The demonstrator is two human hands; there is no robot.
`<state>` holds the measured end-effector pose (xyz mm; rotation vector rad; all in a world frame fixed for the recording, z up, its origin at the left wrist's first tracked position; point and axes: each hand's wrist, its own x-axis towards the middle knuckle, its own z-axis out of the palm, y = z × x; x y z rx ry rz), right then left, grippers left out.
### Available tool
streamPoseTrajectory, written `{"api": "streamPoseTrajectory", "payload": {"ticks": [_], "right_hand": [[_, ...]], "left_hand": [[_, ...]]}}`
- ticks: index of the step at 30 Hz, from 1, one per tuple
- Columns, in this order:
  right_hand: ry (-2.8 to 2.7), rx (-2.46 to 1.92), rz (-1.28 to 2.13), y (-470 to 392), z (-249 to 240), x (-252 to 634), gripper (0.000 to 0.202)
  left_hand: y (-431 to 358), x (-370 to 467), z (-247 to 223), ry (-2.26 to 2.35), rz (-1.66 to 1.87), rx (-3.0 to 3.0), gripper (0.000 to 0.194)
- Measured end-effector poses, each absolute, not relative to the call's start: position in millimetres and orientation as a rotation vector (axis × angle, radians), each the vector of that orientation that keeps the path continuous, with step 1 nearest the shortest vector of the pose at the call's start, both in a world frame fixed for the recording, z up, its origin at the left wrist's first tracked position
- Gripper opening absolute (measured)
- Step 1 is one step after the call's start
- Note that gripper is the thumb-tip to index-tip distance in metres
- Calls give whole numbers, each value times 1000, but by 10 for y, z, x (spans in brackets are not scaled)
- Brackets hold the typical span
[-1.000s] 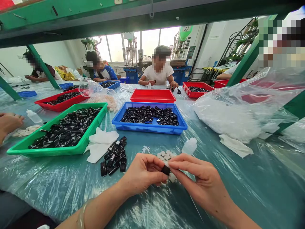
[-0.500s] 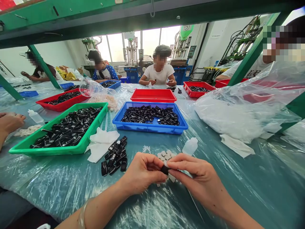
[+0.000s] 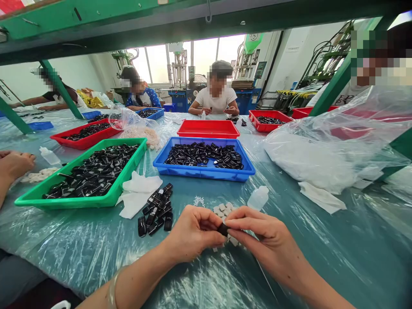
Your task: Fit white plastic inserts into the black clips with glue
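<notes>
A small black plastic piece (image 3: 222, 229) is pinched between my two hands above the table. My left hand (image 3: 196, 234) grips its left side with thumb and fingers. From the right, my right hand (image 3: 265, 234) closes thumb and fingertips on its other edge; whether a pale bit sits under those fingertips I cannot tell. Just behind and beneath lies a heap of off-white square pads (image 3: 222, 209), partly hidden by my hands. Tiny white bits (image 3: 198, 201) lie beyond my left hand. Left of it is a loose pile of similar black pieces (image 3: 157, 210).
A green tray (image 3: 112, 195) and a blue tray (image 3: 206, 172) hold many black pieces. Nearby are a white squeeze bottle (image 3: 258, 198), a white cloth (image 3: 140, 189) and a large clear bag (image 3: 315, 159). A co-worker's hand (image 3: 14, 165) rests at left. A green beam (image 3: 128, 30) crosses overhead.
My hands hold nearly the same pose around the black piece. The view has shifted slightly. At the far left, a co-worker's arm is now stretched out.
</notes>
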<state>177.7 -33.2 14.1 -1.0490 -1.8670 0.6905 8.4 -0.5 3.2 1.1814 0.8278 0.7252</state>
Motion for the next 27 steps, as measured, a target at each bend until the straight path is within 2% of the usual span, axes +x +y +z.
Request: {"api": "streamPoseTrajectory", "payload": {"ticks": [8, 11, 15, 23, 27], "right_hand": [[-1783, -1064, 756, -354, 45, 1753, 28], [-1771, -1135, 660, -319, -71, 1763, 36], [-1955, -1186, 467, -239, -172, 1750, 23], [-2300, -1249, 283, -99, -219, 1472, 23], [-2360, -1351, 235, 22, -243, 1320, 22]], "left_hand": [[34, 52, 118, 856, 808, 1099, 14], [105, 5, 171, 909, 955, 1038, 19], [203, -53, 170, 964, 1068, 943, 22], [227, -86, 174, 953, 1046, 812, 15], [223, -78, 157, 886, 1018, 814, 21]]}}
